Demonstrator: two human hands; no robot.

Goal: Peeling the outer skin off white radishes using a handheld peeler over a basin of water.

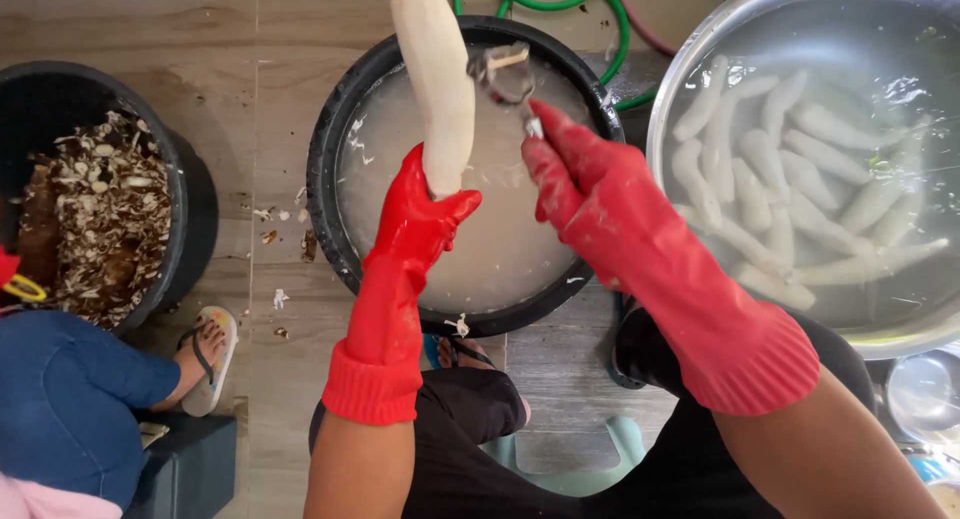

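Left hand [425, 214] grips the peeled root [436, 79] upright over the tub [330, 159]; right hand [580, 174], clenched on the peeler [505, 74], should draw light, even strokes along its side.

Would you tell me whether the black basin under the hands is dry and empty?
No, the round black plastic basin holds cloudy whitish water below the long white peeled root.

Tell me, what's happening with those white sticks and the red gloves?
A person in red rubber gloves holds a peeled white root upright in the left hand over a black tub of cloudy water. The right hand holds a metal peeler against it. Peeled roots soak in a steel basin.
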